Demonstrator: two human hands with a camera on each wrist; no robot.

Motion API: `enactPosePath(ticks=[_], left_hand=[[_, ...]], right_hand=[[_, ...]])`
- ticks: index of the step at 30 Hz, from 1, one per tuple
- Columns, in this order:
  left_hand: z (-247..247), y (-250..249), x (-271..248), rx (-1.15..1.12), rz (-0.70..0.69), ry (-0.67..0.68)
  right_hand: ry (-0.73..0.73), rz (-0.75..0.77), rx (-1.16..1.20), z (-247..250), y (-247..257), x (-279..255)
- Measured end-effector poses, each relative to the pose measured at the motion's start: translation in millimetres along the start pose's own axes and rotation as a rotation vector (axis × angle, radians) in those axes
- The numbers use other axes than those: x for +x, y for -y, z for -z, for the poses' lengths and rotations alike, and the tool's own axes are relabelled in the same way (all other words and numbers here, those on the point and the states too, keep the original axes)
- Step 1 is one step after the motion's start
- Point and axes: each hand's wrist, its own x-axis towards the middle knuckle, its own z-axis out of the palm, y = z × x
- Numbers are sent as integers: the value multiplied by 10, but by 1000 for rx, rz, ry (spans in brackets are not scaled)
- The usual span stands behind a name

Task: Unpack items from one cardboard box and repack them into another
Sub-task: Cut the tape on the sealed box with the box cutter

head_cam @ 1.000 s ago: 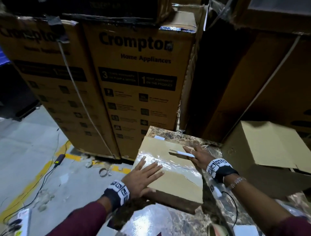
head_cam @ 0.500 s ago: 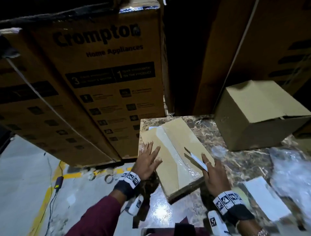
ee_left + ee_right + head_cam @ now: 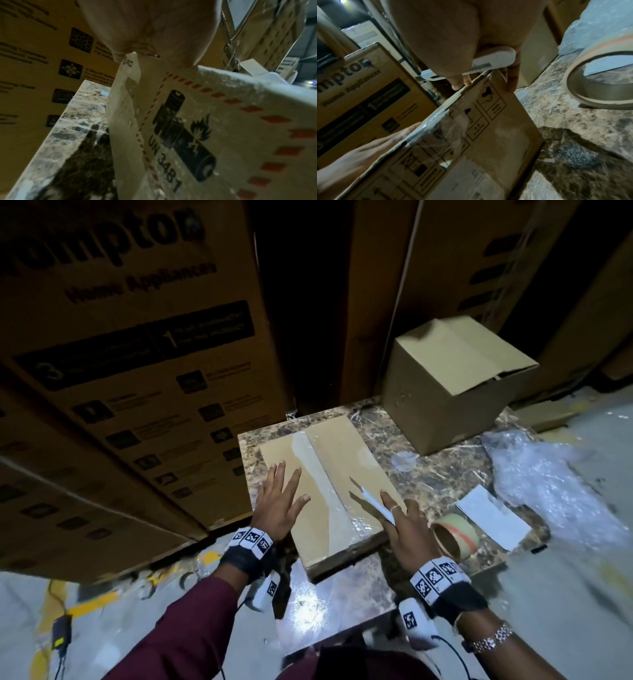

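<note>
A flat cardboard box [image 3: 346,453], sealed with clear tape along its middle seam, lies on the marble table [image 3: 445,474]. My left hand [image 3: 279,501] rests flat on the left half of its top, fingers spread. My right hand [image 3: 404,525] sits at the box's near right edge and grips a white box cutter [image 3: 371,501], which points over the lid. In the right wrist view the cutter [image 3: 493,59] lies under the palm above the box [image 3: 488,135]. The left wrist view shows the box's side with a battery warning label [image 3: 197,135]. A second, taller cardboard box [image 3: 445,385] stands at the back right, its flaps folded over.
A roll of packing tape [image 3: 452,534] stands right beside my right hand. A white card [image 3: 493,517] and crumpled bubble wrap [image 3: 555,484] lie further right. Large printed cartons [image 3: 137,371] wall off the left and back. The floor drops away left of the table.
My right hand with the cutter has drawn back from the box's far end to its near right edge. The left hand has stayed flat on the lid.
</note>
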Motion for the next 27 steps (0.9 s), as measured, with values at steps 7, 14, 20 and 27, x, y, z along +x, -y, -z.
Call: enactPosePath(ticks=[7, 14, 20, 27], left_hand=[[10, -94, -6, 3, 67, 4], [-179, -565, -266, 35, 84, -3], [-353, -741, -485, 110, 94, 1], [-409, -819, -680, 147, 90, -4]], right_hand=[[-336, -177, 104, 48, -164, -387], [-175, -217, 506, -19, -261, -984], [-36, -178, 810, 144, -428, -1049], [105, -167, 893, 46, -698, -1101]])
